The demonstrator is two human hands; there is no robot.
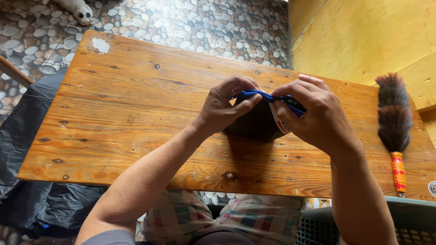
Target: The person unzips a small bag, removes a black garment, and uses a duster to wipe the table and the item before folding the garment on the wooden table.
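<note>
- A dark pouch (254,123) with a bright blue rim stands on the wooden table (136,113), a little right of its middle and nearer the far edge than the near one.
- A patch of white with a red edge shows on the pouch's right side, just under the right hand.
- The blue rim runs across the top of the pouch, stretched between the two hands; the dark body hangs below both grips and rests on the boards.
- The left hand (225,106) pinches the left end of the blue rim, thumb in front and fingers curled over from behind.
- The right hand (313,111) is closed on the right end of the rim, fingers folded over the top and covering that corner of the pouch.
- Both forearms come in from the near edge, over a lap in checked cloth.
- A feather duster (394,120) with a dark brown head and an orange-and-red handle lies on the table's right end, well apart from the pouch, handle toward the near edge.
- A grey plastic basket (399,218) sits below the table's near right corner.
- Black plastic sheeting (32,136) lies on the pebble-patterned floor (204,22) to the left of the table.
- A yellow wall (363,31) rises at the upper right.
</note>
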